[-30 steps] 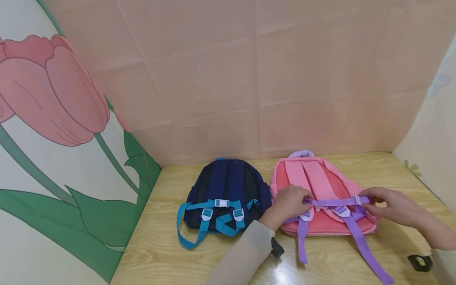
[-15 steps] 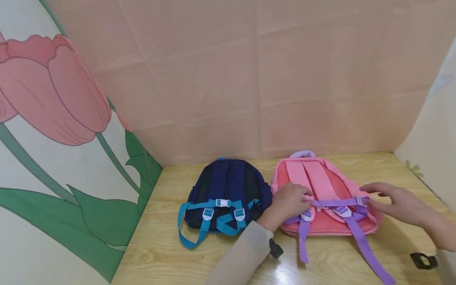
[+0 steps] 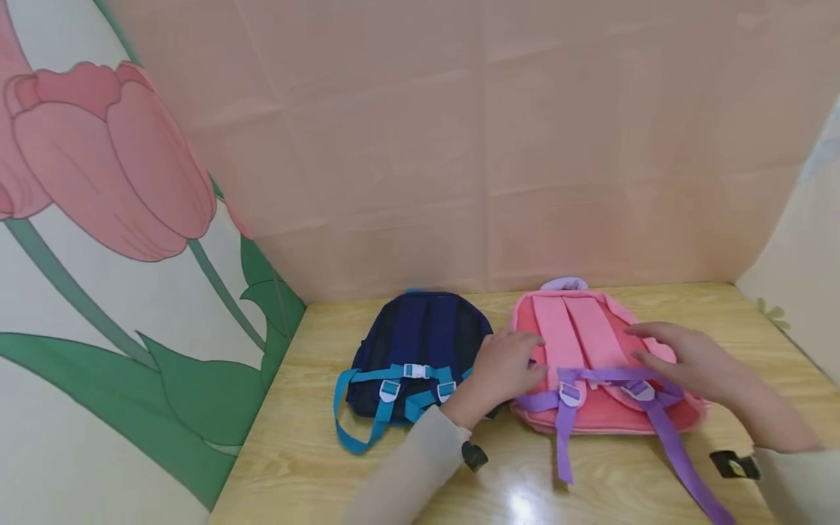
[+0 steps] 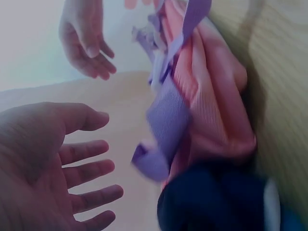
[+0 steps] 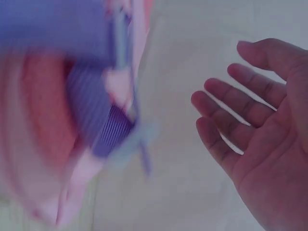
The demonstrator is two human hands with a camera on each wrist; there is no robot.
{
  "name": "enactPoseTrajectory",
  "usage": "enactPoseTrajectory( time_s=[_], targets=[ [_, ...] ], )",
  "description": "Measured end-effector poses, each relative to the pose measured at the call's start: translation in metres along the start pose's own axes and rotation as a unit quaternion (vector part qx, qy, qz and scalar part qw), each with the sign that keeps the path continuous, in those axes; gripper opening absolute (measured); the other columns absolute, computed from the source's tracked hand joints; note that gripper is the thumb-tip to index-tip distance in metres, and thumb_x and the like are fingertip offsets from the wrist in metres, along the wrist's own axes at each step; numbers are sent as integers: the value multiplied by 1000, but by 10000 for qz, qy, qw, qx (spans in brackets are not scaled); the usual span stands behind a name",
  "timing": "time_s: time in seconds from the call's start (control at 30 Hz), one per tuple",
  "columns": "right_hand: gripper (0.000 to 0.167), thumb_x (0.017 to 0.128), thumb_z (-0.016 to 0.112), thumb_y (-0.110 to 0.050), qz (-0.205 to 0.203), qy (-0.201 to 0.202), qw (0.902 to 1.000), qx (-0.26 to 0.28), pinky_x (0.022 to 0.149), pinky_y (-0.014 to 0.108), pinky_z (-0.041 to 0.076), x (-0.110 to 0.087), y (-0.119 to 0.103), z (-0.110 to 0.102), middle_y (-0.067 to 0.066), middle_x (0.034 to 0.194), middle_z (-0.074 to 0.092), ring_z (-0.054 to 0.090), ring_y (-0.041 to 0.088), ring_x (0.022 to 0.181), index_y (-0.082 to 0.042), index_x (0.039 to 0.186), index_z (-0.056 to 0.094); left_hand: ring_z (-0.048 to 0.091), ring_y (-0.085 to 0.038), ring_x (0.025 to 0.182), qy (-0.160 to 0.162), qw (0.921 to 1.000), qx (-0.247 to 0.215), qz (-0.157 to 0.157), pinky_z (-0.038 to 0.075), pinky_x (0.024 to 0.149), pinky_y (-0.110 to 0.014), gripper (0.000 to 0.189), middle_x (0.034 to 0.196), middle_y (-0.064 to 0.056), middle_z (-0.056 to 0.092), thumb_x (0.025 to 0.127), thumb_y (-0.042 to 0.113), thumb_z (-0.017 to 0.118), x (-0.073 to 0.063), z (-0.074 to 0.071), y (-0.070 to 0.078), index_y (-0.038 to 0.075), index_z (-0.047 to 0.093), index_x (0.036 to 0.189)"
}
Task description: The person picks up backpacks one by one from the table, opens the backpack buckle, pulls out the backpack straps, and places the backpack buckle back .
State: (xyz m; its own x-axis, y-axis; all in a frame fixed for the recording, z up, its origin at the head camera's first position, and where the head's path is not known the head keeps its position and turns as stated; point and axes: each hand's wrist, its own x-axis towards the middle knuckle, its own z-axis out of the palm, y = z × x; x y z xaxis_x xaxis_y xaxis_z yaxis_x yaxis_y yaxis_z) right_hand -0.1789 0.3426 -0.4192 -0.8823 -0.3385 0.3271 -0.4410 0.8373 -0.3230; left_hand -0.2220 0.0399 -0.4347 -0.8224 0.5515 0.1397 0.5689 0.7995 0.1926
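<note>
A pink backpack (image 3: 558, 332) lies with its shoulder straps up on the right of the table. Its purple webbing strap (image 3: 613, 374) runs across the lower back, and two purple strap tails hang over the table toward me. My left hand (image 3: 502, 368) hovers over the gap between this bag and a navy backpack (image 3: 407, 332) with blue straps, fingers extended and holding nothing. Above the pink bag's right side is my right hand (image 3: 695, 361), its fingers spread. In the right wrist view the right hand (image 5: 269, 130) appears apart from the bag, palm bare.
The wooden table (image 3: 289, 467) runs back to a pinkish-brown backdrop (image 3: 394, 146). A panel with painted tulips (image 3: 151, 168) stands on the left, and a pale panel (image 3: 803, 270) borders the right side. The navy backpack lies close beside the pink one.
Both hands have let go of the purple strap, which now lies on the pink backpack. My left hand has shifted left and my right hand has moved slightly left and up.
</note>
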Motion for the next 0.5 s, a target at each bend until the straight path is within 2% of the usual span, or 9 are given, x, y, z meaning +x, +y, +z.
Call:
enactPoseTrajectory(
  time_s=[0.1,0.23,0.33,0.5],
  targets=[
    [46,90,78,-22,174,-260,9993,223,88,67,46,10,-18,3,25,123,66,60,50,113,-1,129,63,55,-14,121,115,9999,66,-10,44,99,-35,43,136,14,61,94,49,67,-9,-6,-14,31,63,133],
    [50,94,74,-28,299,-568,9973,353,91,67,46,21,-34,9,24,128,64,59,49,116,-2,134,60,54,-17,126,184,9993,334,-55,43,104,-39,47,142,11,59,94,49,67,-21,-11,-33,28,63,136],
    [49,93,75,-26,115,-507,9978,414,91,65,48,28,-42,15,22,126,66,61,46,114,-2,133,60,50,-18,132,41,9986,481,-201,40,109,-42,49,148,8,54,95,49,66,-31,-13,-47,28,60,139],
    [50,93,75,-24,-206,-451,9977,462,93,61,49,37,-54,27,20,126,66,63,41,113,-1,134,60,46,-23,138,-139,9979,464,-435,36,113,-47,52,154,4,48,95,48,66,-49,-17,-73,27,57,142]
  ],
)
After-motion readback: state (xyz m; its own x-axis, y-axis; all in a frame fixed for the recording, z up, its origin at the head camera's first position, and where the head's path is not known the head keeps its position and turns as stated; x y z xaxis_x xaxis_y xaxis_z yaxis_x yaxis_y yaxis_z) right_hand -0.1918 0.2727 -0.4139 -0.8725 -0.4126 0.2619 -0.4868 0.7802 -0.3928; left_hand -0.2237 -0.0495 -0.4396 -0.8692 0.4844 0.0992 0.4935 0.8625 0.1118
